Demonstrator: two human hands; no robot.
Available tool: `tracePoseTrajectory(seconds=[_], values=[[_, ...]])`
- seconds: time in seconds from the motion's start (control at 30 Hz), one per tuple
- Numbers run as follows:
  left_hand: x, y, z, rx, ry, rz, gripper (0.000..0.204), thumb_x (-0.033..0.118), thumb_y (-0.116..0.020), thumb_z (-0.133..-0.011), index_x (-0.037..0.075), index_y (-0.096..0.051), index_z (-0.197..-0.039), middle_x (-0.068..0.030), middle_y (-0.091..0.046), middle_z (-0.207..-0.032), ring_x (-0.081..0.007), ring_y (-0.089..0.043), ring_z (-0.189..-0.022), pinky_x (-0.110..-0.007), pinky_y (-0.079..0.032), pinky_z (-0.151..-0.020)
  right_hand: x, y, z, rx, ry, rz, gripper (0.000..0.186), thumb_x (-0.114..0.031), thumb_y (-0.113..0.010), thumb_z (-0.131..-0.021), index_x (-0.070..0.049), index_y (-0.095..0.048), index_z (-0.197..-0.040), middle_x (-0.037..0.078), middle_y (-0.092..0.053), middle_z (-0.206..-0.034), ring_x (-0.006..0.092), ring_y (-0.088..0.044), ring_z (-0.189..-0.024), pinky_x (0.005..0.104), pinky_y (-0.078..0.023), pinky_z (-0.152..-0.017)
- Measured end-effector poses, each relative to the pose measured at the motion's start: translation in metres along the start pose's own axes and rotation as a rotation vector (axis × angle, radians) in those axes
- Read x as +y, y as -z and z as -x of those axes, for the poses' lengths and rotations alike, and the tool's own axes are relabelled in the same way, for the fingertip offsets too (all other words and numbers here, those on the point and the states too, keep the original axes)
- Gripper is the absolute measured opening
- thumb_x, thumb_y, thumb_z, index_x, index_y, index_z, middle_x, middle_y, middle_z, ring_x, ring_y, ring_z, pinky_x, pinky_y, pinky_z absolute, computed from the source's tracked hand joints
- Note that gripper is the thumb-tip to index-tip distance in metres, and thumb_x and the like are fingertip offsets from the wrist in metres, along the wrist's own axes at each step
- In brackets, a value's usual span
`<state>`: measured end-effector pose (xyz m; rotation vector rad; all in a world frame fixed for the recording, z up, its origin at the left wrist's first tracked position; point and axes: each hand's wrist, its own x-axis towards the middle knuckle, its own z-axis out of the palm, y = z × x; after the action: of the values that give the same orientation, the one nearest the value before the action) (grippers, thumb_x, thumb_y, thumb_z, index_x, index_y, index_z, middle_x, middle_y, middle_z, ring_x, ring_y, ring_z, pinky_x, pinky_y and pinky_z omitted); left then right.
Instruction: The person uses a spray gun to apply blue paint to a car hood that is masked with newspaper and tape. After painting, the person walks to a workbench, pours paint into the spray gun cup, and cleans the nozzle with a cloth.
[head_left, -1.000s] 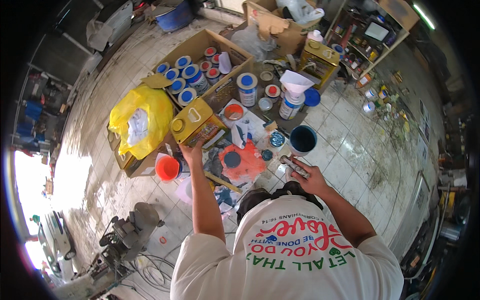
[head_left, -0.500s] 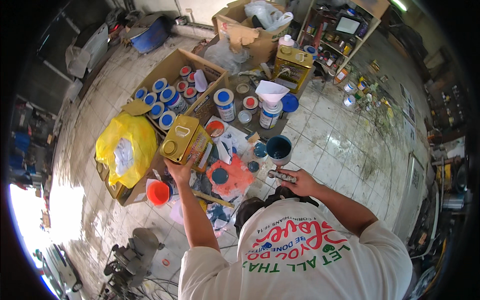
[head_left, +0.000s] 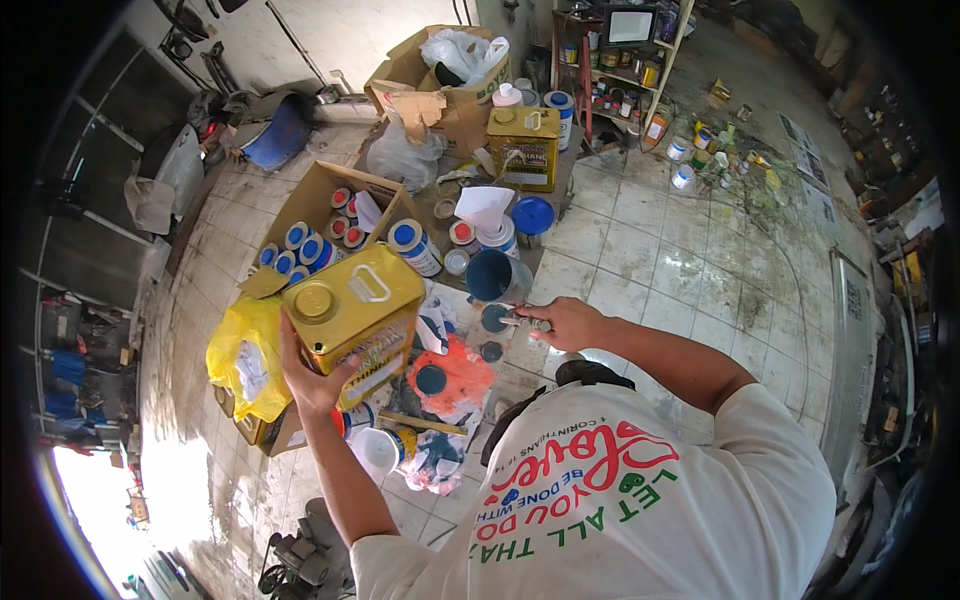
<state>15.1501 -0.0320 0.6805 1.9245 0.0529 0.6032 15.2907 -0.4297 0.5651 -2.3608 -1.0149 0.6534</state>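
A gold rectangular metal can [head_left: 365, 325] with a round cap and a top handle is lifted off the floor, slightly tilted. My left hand [head_left: 315, 385] grips its near left side, thumb across the front. My right hand [head_left: 568, 325] is closed around a metal spray gun [head_left: 530, 321], partly hidden by the fingers. Just beyond the gun, a grey cup [head_left: 500, 277] with a dark teal inside opens upward; whether the two are joined I cannot make out. Below them, dark teal round lids [head_left: 431, 379] lie on a paint-stained orange patch [head_left: 460, 385].
A cardboard box [head_left: 385, 195] of blue- and red-topped cans stands far left, beside a yellow plastic bag [head_left: 240, 350]. Farther back are a white funnel [head_left: 484, 207] on a can and another gold can [head_left: 524, 150]. A white bucket [head_left: 378, 452] and wooden stick [head_left: 425, 423] lie nearer.
My left hand has raised the gold can nearer to the view. My right hand has moved up and left with the spray gun, and the cup sits closer to the can. The view has shifted.
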Motion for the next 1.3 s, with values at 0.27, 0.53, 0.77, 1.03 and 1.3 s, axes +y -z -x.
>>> tracePoseTrajectory(seconds=[0.27, 0.53, 0.77, 1.03, 1.3], values=[[0.071, -0.039, -0.014, -0.406, 0.049, -0.301, 0.120, 0.018, -0.095, -0.054, -0.008, -0.033, -0.155, -0.0210, -0.054, -0.143, -0.0308, -0.054, -0.134, -0.039, -0.039, -0.115, -0.008, 0.024, 0.005, 0.001, 0.042, 0.154, 0.057, -0.019, -0.062, -0.089, -0.022, -0.055, -0.146, 0.018, -0.073, -0.089, 0.0406, -0.070, -0.083, 0.0524, -0.056, -0.075], [0.111, -0.084, -0.034, -0.721, 0.029, -0.654, 0.124, 0.031, -0.096, -0.057, -0.001, -0.032, -0.158, -0.0220, -0.052, -0.145, -0.0391, -0.047, -0.138, -0.044, -0.036, -0.118, 0.018, 0.004, 0.032, -0.061, 0.021, 0.219, 0.060, -0.016, -0.059, -0.086, -0.020, -0.055, -0.146, 0.018, -0.072, -0.090, 0.0397, -0.071, -0.083, 0.0525, -0.055, -0.073], [0.109, -0.103, -0.037, -0.691, -0.008, -0.671, 0.122, 0.029, -0.096, -0.055, -0.001, -0.036, -0.156, -0.0219, -0.053, -0.147, -0.0376, -0.048, -0.139, -0.041, -0.036, -0.118, 0.029, -0.035, 0.043, -0.006, 0.019, 0.092, 0.061, -0.024, -0.064, -0.087, -0.021, -0.055, -0.147, 0.018, -0.071, -0.086, 0.0384, -0.070, -0.080, 0.0516, -0.055, -0.072], [0.101, -0.104, -0.031, -0.658, -0.005, -0.566, 0.124, 0.028, -0.097, -0.055, -0.001, -0.034, -0.157, -0.0218, -0.050, -0.152, -0.0339, -0.044, -0.144, -0.041, -0.033, -0.120, 0.030, -0.049, 0.046, 0.083, 0.009, 0.026, 0.058, -0.038, -0.065, -0.093, -0.020, -0.055, -0.148, 0.016, -0.071, -0.076, 0.0380, -0.069, -0.073, 0.0511, -0.054, -0.071], [0.062, -0.069, -0.001, -0.502, 0.058, -0.316, 0.130, 0.017, -0.098, -0.053, 0.002, -0.026, -0.161, -0.0166, -0.053, -0.146, -0.0267, -0.054, -0.135, -0.039, -0.042, -0.114, 0.022, -0.051, 0.034, 0.170, 0.011, -0.054, 0.055, -0.042, -0.064, -0.095, -0.027, -0.056, -0.148, 0.016, -0.069, -0.076, 0.0381, -0.068, -0.072, 0.0506, -0.053, -0.070]])
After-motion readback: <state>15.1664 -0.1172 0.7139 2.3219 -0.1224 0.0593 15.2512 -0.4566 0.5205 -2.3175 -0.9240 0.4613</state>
